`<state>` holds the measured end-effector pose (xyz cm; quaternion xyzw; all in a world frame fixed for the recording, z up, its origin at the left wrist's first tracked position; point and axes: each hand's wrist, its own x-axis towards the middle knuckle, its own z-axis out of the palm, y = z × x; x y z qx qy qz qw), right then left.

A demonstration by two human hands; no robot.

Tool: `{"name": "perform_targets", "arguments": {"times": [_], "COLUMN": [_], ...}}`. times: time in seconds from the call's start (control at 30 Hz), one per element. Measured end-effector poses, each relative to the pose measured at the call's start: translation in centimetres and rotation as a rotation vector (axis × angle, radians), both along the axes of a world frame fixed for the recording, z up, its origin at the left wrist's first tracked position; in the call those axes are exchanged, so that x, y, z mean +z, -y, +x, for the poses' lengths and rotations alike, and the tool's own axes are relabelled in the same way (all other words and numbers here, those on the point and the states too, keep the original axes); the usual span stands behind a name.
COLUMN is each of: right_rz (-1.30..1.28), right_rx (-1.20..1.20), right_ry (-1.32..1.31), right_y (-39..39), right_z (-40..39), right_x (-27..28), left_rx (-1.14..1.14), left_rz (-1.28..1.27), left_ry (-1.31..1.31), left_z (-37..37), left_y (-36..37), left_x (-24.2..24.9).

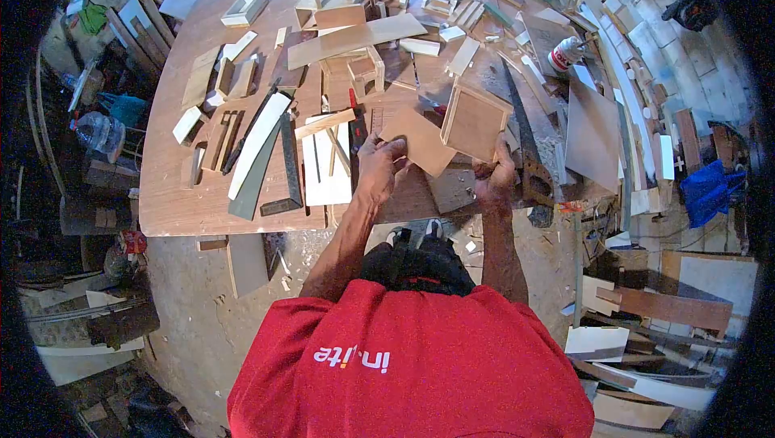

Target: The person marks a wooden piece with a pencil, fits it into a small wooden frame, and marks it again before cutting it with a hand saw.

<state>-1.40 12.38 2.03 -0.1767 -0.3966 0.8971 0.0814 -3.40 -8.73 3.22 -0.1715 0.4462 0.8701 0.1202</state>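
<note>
My left hand pinches the left edge of a thin square wooden panel, thumb on its upper face. In my right hand is a small square wooden box, gripped at its lower right corner and tilted so its recessed face and raised rim show. The panel's right edge comes right up to the box's left side, both held over the front part of the table. Just right of the box lies a handsaw with a wooden handle. A black-edged square and white strips lie left of my left hand.
The wooden table carries several small box frames at the back and a long board across the middle. A glue bottle stands at right. Offcuts are piled on the floor beside the table.
</note>
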Motion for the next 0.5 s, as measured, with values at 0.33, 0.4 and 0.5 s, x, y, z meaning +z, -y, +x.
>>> {"name": "perform_targets", "arguments": {"times": [0.33, 0.4, 0.5], "right_rz": [0.004, 0.036, 0.107], "right_rx": [-0.171, -0.181, -0.192], "right_ry": [0.060, 0.087, 0.108], "right_y": [-1.0, -1.2, -1.0], "right_z": [-0.7, -0.8, -0.9], "right_x": [0.1, 0.2, 0.4], "left_rx": [0.026, -0.014, -0.105], "left_rz": [0.078, 0.080, 0.096], "left_ry": [-0.026, -0.048, -0.119], "left_z": [0.8, 1.1, 0.9], "left_y": [-1.4, -1.5, -1.4], "left_x": [-1.1, -1.2, -1.9]}}
